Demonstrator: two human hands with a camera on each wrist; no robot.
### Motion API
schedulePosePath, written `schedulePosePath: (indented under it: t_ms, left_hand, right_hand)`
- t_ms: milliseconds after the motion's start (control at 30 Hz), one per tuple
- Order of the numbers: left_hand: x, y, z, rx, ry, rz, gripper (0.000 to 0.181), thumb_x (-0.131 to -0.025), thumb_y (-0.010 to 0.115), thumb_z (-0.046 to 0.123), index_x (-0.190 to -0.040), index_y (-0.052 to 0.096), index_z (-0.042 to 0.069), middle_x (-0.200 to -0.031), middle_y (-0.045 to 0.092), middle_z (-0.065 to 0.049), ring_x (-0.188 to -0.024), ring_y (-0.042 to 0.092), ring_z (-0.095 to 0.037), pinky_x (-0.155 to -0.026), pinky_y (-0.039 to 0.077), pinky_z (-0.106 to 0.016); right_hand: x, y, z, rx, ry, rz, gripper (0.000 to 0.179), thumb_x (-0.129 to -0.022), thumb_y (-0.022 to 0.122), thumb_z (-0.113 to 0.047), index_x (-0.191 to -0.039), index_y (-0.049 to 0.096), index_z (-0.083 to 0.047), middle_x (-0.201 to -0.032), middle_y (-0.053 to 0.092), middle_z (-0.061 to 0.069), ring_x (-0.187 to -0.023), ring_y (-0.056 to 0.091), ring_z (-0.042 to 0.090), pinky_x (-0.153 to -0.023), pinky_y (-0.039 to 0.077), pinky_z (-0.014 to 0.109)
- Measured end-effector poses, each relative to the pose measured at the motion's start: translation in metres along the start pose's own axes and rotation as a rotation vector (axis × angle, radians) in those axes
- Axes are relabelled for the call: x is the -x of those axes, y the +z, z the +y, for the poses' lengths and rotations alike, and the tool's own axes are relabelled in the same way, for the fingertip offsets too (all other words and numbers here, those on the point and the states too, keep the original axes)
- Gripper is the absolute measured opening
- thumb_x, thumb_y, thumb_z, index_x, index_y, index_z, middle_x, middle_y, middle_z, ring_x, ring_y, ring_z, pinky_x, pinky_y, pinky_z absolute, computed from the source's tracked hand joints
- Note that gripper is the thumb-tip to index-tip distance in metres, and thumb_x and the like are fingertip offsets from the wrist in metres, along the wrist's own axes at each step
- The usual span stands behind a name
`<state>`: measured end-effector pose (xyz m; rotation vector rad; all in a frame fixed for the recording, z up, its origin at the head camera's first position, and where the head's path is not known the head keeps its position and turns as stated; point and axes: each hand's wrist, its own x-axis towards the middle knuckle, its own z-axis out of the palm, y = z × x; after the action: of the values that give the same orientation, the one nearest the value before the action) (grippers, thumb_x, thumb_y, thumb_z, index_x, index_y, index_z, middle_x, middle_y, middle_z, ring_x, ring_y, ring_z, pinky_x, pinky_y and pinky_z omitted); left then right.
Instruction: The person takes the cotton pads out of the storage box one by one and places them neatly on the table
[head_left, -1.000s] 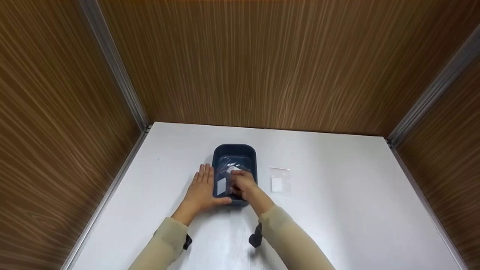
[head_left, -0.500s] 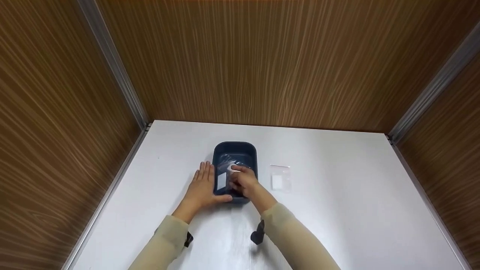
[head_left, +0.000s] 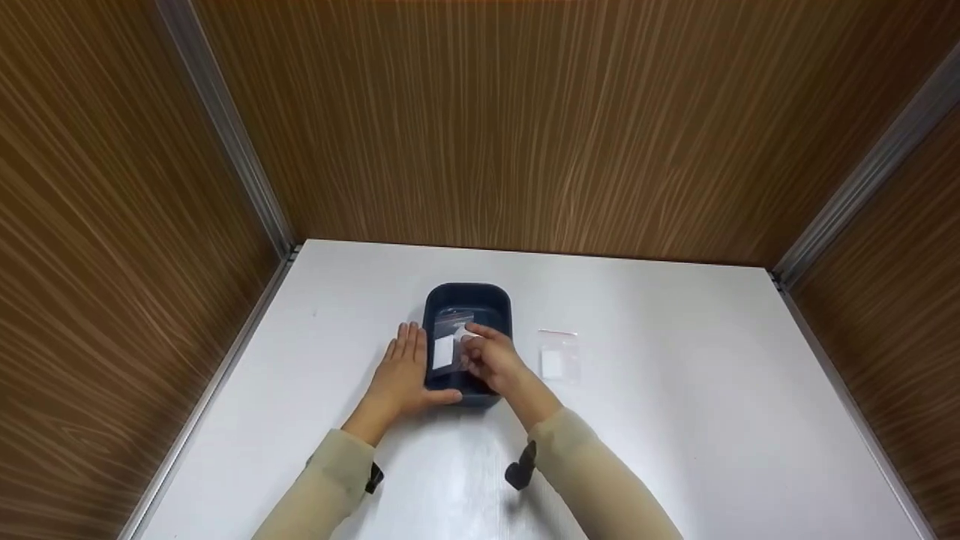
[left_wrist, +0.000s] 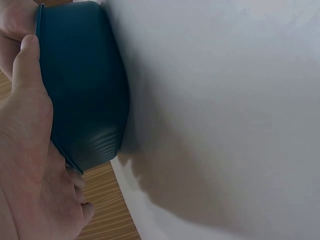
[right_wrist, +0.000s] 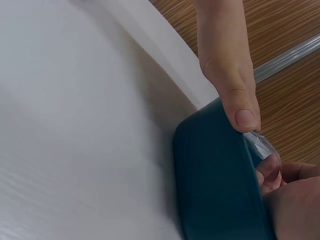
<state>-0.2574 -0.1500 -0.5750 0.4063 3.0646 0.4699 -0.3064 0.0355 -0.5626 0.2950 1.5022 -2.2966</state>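
A dark blue rectangular plastic bin (head_left: 486,300) stands on the white table. My left hand (head_left: 401,379) lies along its left side, fingers straight, thumb (left_wrist: 29,60) on the near rim. Inside the bin, toward the left, is a clear zip-lock bag (head_left: 452,324) with a white rectangle on it. Reaching in over the right rim, my right hand (head_left: 495,360) has curled fingers pinching clear plastic of a bag, with a bit of white at the fingertips. In the right wrist view that clear plastic (right_wrist: 261,145) shows above the rim; the fingers partly hide it.
Another clear zip-lock bag (head_left: 568,367) with a white rectangle lies flat on the table (head_left: 675,390), right of the bin. Wood-grain panels (head_left: 525,127) rise at the back and both sides, joined by metal rails (head_left: 225,120).
My right hand has shifted slightly up and back inside the bin. The bag's plastic, crinkled before, now lies straighter with its zip edge showing. My left hand stays in place.
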Motion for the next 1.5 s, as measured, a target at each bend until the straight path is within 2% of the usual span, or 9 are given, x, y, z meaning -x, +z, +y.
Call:
schedulePosePath:
  t_ms: [233,567,700,867,967,1167,1500]
  left_hand:
    - [-0.001,-0.001,0.001,-0.006,0.0,-0.006,0.14,-0.067,0.058,0.09,-0.156,0.011,-0.008,-0.164,0.002,-0.027,-0.153,0.001,-0.039,-0.124,0.011,-0.05]
    - [-0.001,0.001,-0.001,-0.006,-0.011,-0.001,0.14,-0.067,0.059,0.09,-0.156,0.011,-0.008,-0.164,0.002,-0.027,-0.153,0.001,-0.039,-0.124,0.011,-0.049]
    - [-0.001,0.0,-0.002,-0.003,-0.011,-0.001,0.141,-0.066,0.059,0.089,-0.156,0.011,-0.008,-0.163,0.001,-0.028,-0.153,0.0,-0.04,-0.124,0.01,-0.05]
    - [-0.002,-0.003,-0.001,-0.007,0.013,0.02,0.141,-0.067,0.06,0.089,-0.155,0.013,-0.01,-0.163,0.005,-0.03,-0.153,0.003,-0.042,-0.123,0.012,-0.051]
    - [-0.002,-0.004,-0.001,-0.012,0.013,0.004,0.141,-0.067,0.058,0.09,-0.156,0.011,-0.009,-0.163,0.003,-0.03,-0.153,0.002,-0.042,-0.123,0.011,-0.051]
    - [0.0,-0.003,-0.001,-0.029,0.0,-0.01,0.142,-0.066,0.055,0.092,-0.156,0.01,-0.008,-0.164,0.003,-0.028,-0.153,0.0,-0.04,-0.124,0.011,-0.049]
    - [-0.001,-0.003,-0.001,-0.011,-0.011,-0.014,0.143,-0.065,0.055,0.093,-0.157,0.009,-0.007,-0.164,-0.001,-0.026,-0.153,0.0,-0.039,-0.124,0.009,-0.048]
  right_hand:
    - [0.006,-0.004,-0.013,-0.052,-0.033,-0.04,0.043,-0.094,0.057,0.004,-0.136,0.05,0.002,-0.078,0.058,-0.001,-0.064,0.051,0.007,-0.058,0.05,0.02]
    - [0.019,-0.013,-0.031,-0.073,-0.016,-0.018,0.043,-0.094,0.057,0.003,-0.135,0.057,-0.006,-0.094,0.063,0.004,-0.08,0.06,0.013,-0.066,0.051,0.021]
    - [0.023,-0.015,-0.039,-0.079,-0.029,-0.035,0.043,-0.094,0.055,0.003,-0.136,0.057,-0.008,-0.094,0.063,0.003,-0.079,0.06,0.012,-0.065,0.05,0.02]
    - [0.028,-0.019,-0.047,-0.068,-0.046,-0.06,0.043,-0.096,0.054,0.002,-0.138,0.055,-0.01,-0.091,0.062,0.0,-0.076,0.059,0.009,-0.061,0.046,0.019]
    - [0.032,-0.022,-0.051,-0.067,-0.048,-0.061,0.045,-0.096,0.054,0.001,-0.139,0.054,-0.011,-0.09,0.061,0.0,-0.076,0.059,0.01,-0.062,0.046,0.021]
    - [0.037,-0.032,-0.06,-0.113,-0.032,-0.056,0.045,-0.096,0.056,0.001,-0.14,0.054,-0.01,-0.092,0.06,0.002,-0.078,0.058,0.011,-0.059,0.048,0.021]
    - [0.042,-0.051,-0.077,-0.217,-0.005,-0.081,0.044,-0.097,0.055,0.002,-0.139,0.052,-0.01,-0.102,0.06,0.005,-0.086,0.06,0.013,-0.07,0.055,0.023]
